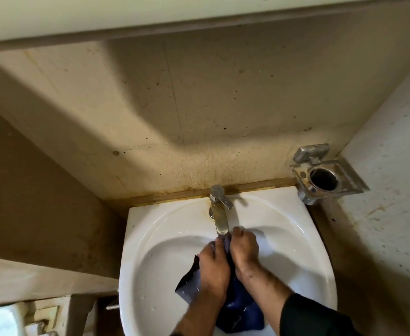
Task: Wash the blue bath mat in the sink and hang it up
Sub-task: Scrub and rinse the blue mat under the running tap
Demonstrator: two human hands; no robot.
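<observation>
Nearest, a dark sleeve (303,316) covers the right forearm at the bottom edge. Above it the blue bath mat (238,309) lies bunched in the bowl of the white sink (150,238), a grey corner of it folded out to the left. The left hand (212,270) and right hand (244,251) sit side by side, each grip closed tight on a gathered fold of the mat, lifted just under the spout of the metal tap (219,209). Farther back, a stained beige wall (174,105) rises behind the sink, with a metal holder (325,177) fixed at the right.
</observation>
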